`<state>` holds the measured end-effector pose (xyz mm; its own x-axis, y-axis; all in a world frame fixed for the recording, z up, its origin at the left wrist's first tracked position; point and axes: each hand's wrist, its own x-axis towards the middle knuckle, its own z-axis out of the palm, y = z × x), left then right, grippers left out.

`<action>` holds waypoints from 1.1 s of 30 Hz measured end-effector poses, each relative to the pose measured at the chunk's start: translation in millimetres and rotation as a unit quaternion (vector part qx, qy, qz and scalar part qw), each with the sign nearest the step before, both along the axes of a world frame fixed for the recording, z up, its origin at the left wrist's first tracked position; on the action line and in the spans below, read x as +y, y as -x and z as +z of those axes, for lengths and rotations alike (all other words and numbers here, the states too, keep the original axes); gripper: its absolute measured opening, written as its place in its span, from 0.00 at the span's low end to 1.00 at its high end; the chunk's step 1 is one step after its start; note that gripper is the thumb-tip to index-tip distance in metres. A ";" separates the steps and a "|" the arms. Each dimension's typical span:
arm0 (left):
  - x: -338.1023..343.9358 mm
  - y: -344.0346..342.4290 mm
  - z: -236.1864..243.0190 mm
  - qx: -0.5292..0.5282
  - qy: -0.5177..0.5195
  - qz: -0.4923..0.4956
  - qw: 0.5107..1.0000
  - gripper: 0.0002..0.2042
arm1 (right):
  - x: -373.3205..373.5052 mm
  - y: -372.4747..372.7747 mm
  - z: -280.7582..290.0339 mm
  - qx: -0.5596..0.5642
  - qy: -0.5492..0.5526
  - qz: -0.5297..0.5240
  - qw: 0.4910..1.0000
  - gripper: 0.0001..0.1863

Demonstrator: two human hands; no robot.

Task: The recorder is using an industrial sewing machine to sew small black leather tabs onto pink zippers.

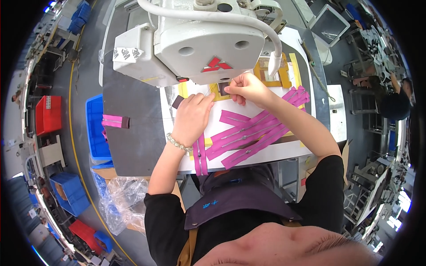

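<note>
Under the head of a white sewing machine (208,48), my left hand (194,113) lies palm down with its fingers stretched toward a yellow frame (216,92). A magenta zipper (199,156) runs out from below this hand to the table's front edge, and a dark brown tab (178,102) shows beside its fingers. My right hand (246,90) is closed in a pinch at the edge of a small dark brown patch (223,88) in the yellow frame. Several magenta zippers (248,136) with grey teeth lie crossed on the white sheet below my right hand.
A magenta zipper piece with a brown end (116,121) lies at the left table edge, above a blue bin (95,128). An amber frame (271,77) sits at the back right. Clear plastic wrap (126,204) is on the floor; a screen (329,25) stands far right.
</note>
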<state>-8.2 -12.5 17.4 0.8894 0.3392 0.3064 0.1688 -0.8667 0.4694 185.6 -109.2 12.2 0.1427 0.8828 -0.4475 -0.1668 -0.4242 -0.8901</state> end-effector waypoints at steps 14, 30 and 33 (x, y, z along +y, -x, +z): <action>-6.3 -9.0 -20.1 0.000 -0.095 -0.006 0.995 0.18 | 21.6 -4.0 9.4 -0.086 0.089 -0.013 0.992 0.13; 10.8 -18.4 -13.8 0.058 -0.212 -0.084 0.972 0.17 | 30.2 -18.9 26.9 -0.180 0.092 0.115 0.973 0.09; 12.4 -18.2 -12.0 0.052 -0.188 -0.092 0.976 0.16 | 29.1 -18.3 28.5 -0.258 0.090 0.140 0.952 0.09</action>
